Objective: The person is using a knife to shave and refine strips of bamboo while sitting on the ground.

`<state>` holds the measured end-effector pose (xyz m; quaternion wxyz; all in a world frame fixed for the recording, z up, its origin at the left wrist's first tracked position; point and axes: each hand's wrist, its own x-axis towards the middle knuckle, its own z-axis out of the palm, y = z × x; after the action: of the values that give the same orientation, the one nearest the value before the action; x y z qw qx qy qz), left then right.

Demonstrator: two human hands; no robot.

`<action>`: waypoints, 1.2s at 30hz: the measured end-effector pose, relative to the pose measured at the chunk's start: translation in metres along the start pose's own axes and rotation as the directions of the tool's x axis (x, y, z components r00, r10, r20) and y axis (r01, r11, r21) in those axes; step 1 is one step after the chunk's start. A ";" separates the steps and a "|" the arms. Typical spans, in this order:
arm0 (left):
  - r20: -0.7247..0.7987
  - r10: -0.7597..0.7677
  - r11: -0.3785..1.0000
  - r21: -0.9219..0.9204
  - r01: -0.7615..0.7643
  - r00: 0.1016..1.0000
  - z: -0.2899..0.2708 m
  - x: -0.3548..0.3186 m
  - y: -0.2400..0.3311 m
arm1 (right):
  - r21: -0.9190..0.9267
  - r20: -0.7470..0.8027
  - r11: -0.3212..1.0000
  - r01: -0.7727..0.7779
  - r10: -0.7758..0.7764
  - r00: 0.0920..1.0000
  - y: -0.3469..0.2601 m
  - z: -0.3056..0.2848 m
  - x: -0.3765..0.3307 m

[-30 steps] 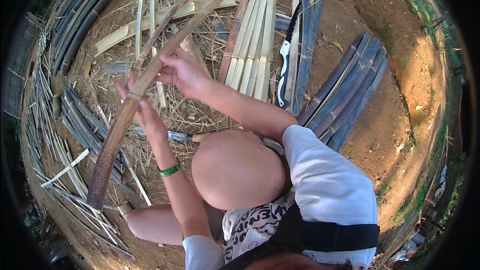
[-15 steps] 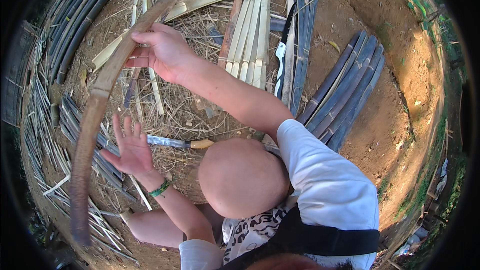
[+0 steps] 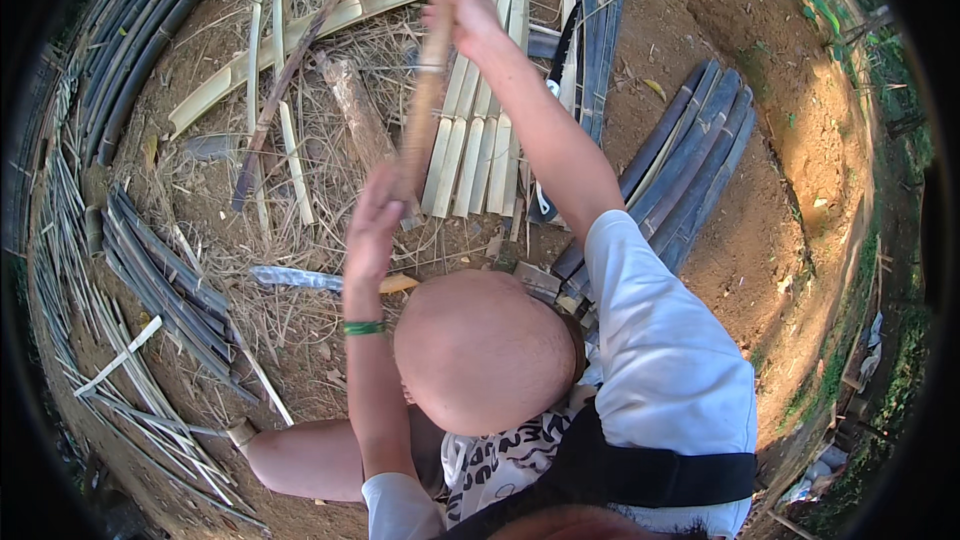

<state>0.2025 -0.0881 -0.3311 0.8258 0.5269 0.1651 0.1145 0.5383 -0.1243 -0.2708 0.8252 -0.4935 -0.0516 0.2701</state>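
Observation:
A long brown bamboo strip (image 3: 428, 90) slants over the middle of the ground, running off past the far edge of the view. My right hand (image 3: 468, 18) is closed around its far part, with the arm stretched forward. At the near end, my left hand (image 3: 372, 230) has its fingers and thumb against the strip and appears to grip it, slightly blurred. Below the strip lies a machete (image 3: 295, 278) with a pale wooden handle, partly hidden behind my left wrist. Pale split bamboo pieces (image 3: 470, 160) lie just right of the strip.
A white-handled saw (image 3: 556, 75) lies beside dark bamboo strips (image 3: 598, 40). Bundled dark bamboo (image 3: 690, 160) rests at right. Dark poles (image 3: 150, 30), thin slivers (image 3: 85, 290) and a split bundle (image 3: 165, 275) lie at left. A short log (image 3: 352, 105) sits amid straw.
My right hand has carried the bamboo strip to the right and forward. My left hand, spread and apart from it before, has moved right and up to the strip's near end.

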 end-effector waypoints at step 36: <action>-0.351 0.518 0.472 0.878 0.082 0.780 -0.242 -0.052 0.175 | -0.992 -0.047 0.122 0.030 -0.580 0.813 0.120 -0.226 -0.037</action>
<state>0.0570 0.1674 -0.2583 0.3363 0.8200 0.3677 0.2816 0.5391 -0.2762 -0.4794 0.3504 -0.9193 -0.1307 -0.1229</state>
